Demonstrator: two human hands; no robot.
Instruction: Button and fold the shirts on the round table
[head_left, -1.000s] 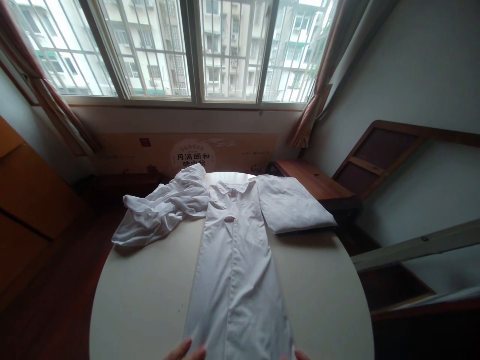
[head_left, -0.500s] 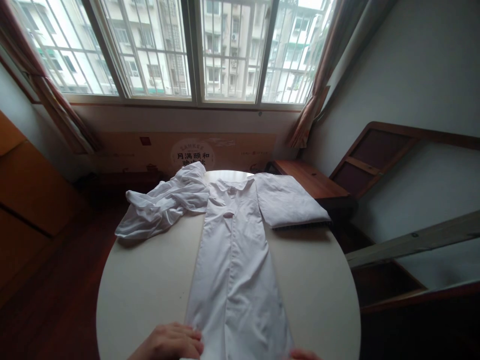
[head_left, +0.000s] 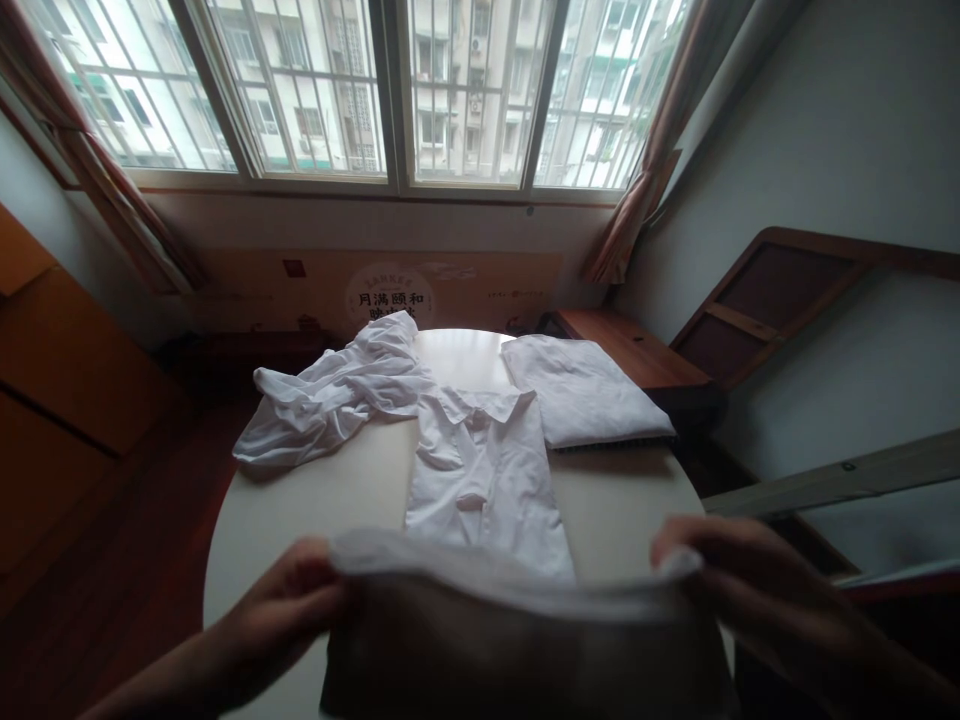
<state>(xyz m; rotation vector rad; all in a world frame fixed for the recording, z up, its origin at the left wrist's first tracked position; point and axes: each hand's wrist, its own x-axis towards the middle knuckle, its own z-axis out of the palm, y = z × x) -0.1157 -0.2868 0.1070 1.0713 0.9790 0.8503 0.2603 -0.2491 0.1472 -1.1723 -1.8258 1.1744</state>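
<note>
A white collared shirt [head_left: 484,470] lies lengthwise on the round table, its collar at the far end. Its near end is lifted off the tabletop and stretched between my two hands, the raised hem facing me in shadow. My left hand [head_left: 300,590] is closed on the left corner of that hem. On the right corner, my right hand [head_left: 705,570] pinches the cloth, somewhat blurred. The shirt's middle is hidden behind the raised hem.
A crumpled white garment [head_left: 337,395] lies at the table's far left. Folded white cloth [head_left: 589,390] rests at the far right. The round white table [head_left: 262,520] stands before a barred window, with a brown wooden bench [head_left: 630,345] behind it to the right.
Both hands have risen from the table's near edge, lifting the shirt's hem up between them. The collar has slid nearer to me. The view has shifted slightly.
</note>
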